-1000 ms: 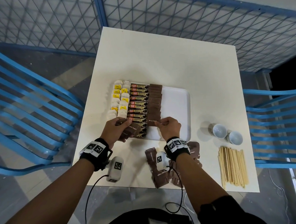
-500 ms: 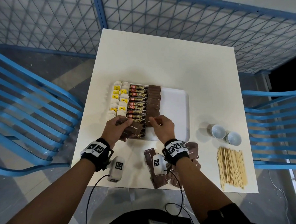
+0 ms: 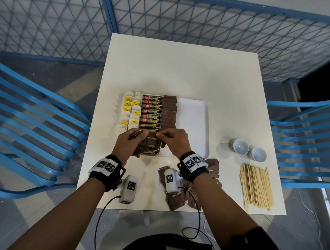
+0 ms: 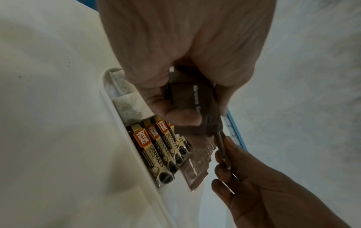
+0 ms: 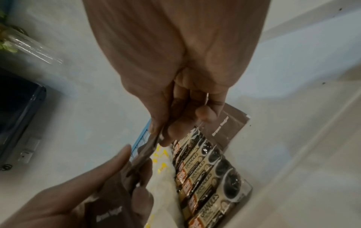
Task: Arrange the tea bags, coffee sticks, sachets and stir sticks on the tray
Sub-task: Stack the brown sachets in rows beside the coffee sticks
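The left hand (image 3: 130, 143) grips a small stack of flat brown paper sugar sachets (image 4: 190, 98) above the near edge of the white rectangular plastic tray (image 3: 194, 123), fingers curled round the stack. The right hand (image 3: 175, 141) pinches the edge of one brown sachet (image 5: 144, 154) between thumb and fingertips (image 5: 175, 131), drawing it from the stack. Judged by appearance, the sachets are light, thin, pliable and slightly slick; take hold at a short edge, one at a time. On the tray, the brown sachet row (image 3: 169, 113) lies beside the coffee sticks (image 3: 151, 112) and tea bags (image 3: 131, 111). Loose sachets (image 3: 177, 199) and wooden stir sticks (image 3: 256, 187) lie along the tabletop's near edge.
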`<act>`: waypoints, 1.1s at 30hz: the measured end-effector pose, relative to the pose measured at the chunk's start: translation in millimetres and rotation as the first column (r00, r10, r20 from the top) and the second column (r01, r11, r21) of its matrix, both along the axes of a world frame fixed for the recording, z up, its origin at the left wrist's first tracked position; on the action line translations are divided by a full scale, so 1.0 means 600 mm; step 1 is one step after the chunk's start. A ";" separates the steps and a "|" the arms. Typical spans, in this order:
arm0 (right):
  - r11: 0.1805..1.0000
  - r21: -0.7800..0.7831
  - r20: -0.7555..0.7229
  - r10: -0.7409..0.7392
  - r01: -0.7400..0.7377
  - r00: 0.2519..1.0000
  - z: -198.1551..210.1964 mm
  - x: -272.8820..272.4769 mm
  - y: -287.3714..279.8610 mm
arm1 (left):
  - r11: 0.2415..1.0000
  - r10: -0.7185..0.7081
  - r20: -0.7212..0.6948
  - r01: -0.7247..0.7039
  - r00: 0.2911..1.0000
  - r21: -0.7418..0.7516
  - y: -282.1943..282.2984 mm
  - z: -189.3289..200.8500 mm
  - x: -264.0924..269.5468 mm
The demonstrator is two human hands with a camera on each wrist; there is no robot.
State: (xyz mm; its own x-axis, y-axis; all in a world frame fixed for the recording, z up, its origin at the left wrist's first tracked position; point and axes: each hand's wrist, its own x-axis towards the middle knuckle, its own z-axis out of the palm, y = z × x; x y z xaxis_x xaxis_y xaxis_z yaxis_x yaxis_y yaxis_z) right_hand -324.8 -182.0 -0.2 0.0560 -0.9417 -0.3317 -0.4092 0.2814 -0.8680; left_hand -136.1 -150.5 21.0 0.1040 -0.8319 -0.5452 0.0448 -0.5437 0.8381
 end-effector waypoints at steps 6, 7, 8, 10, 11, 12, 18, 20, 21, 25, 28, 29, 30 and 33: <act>0.998 0.014 0.043 -0.067 0.066 0.997 -0.001 -0.010 -0.002 | 0.992 -0.100 -0.006 0.101 0.995 0.076 0.006 -0.007 -0.002; 0.998 0.010 0.030 -0.057 0.057 0.998 -0.002 -0.011 -0.002 | 0.993 -0.092 0.001 0.092 0.996 0.076 0.006 -0.007 -0.002; 0.998 0.007 0.021 -0.055 0.055 0.998 -0.004 -0.012 -0.002 | 0.994 -0.084 0.010 0.083 0.996 0.076 0.005 -0.007 -0.003; 0.999 0.007 0.015 -0.047 0.046 0.999 -0.002 -0.013 0.000 | 0.995 -0.075 0.015 0.074 0.997 0.071 0.004 -0.006 -0.003; 1.000 0.016 0.011 -0.026 0.025 1.000 -0.001 -0.014 0.001 | 0.995 -0.070 0.010 0.069 0.997 0.069 0.003 -0.006 -0.005; 0.999 0.032 0.008 0.005 -0.005 1.000 -0.001 -0.014 0.002 | 0.996 -0.065 0.005 0.064 0.998 0.067 0.003 -0.006 -0.006; 1.000 0.031 -0.001 -0.001 0.001 1.000 -0.006 -0.021 0.002 | 0.995 -0.037 -0.050 0.041 0.998 0.087 0.004 -0.003 -0.011; 0.998 0.018 -0.039 -0.067 0.067 0.997 -0.012 -0.037 -0.002 | 0.993 -0.012 -0.088 0.022 0.996 0.116 0.003 -0.002 -0.009; 0.996 0.011 -0.082 -0.086 0.087 0.993 -0.017 -0.047 -0.003 | 0.991 0.006 -0.118 0.010 0.993 0.132 0.004 -0.001 -0.007; 0.991 0.019 -0.200 -0.123 0.130 0.972 -0.039 -0.074 0.009 | 0.986 0.050 -0.242 -0.009 0.969 0.167 0.008 -0.005 -0.001; 0.990 0.067 -0.223 -0.102 0.120 0.970 -0.053 -0.073 0.021 | 0.986 0.054 -0.283 -0.007 0.958 0.164 0.012 -0.015 0.006; 0.991 0.071 -0.233 -0.096 0.116 0.968 -0.057 -0.071 0.023 | 0.987 0.045 -0.285 0.000 0.957 0.159 0.013 -0.018 0.008; 0.990 0.077 -0.243 -0.092 0.114 0.966 -0.059 -0.069 0.024 | 0.988 0.035 -0.286 0.009 0.958 0.152 0.013 -0.019 0.009; 0.990 0.084 -0.299 -0.081 0.111 0.951 -0.058 -0.064 0.023 | 0.990 0.012 -0.278 0.027 0.960 0.136 0.013 -0.023 0.012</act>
State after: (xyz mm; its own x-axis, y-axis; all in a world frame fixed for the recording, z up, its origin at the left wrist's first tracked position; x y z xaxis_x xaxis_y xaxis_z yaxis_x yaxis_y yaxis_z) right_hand -363.2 -168.1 -34.8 -0.1472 -0.8995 -0.4114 -0.6086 0.4102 -0.6792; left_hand -128.7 -142.5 7.4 -0.0737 -0.7474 -0.6603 0.2607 -0.6535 0.7106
